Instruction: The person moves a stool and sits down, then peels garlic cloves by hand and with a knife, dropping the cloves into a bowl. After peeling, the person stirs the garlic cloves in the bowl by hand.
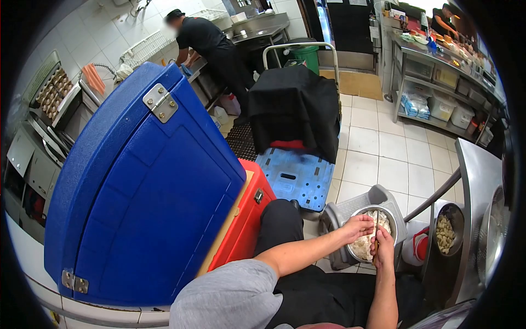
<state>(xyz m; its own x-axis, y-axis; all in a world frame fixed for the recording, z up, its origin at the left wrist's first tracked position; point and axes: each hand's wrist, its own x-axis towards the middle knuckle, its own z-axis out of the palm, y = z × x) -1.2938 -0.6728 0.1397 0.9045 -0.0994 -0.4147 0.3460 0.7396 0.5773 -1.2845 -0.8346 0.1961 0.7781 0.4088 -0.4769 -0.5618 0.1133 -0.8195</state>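
My right hand is closed round the handle of a knife, whose narrow blade points away from me. Close beside the blade, my left hand has its fingers pinched together; whatever is between them is too small to make out. Both hands are over a round metal bowl with whitish pieces in it. The bowl sits on a grey plastic step stool. To the right, a second metal bowl contains pale yellowish pieces.
A large blue lid stands raised on a red cooler box at my left. Ahead is a blue trolley bearing a black-draped load. A steel counter edges my right. Two other people work farther back.
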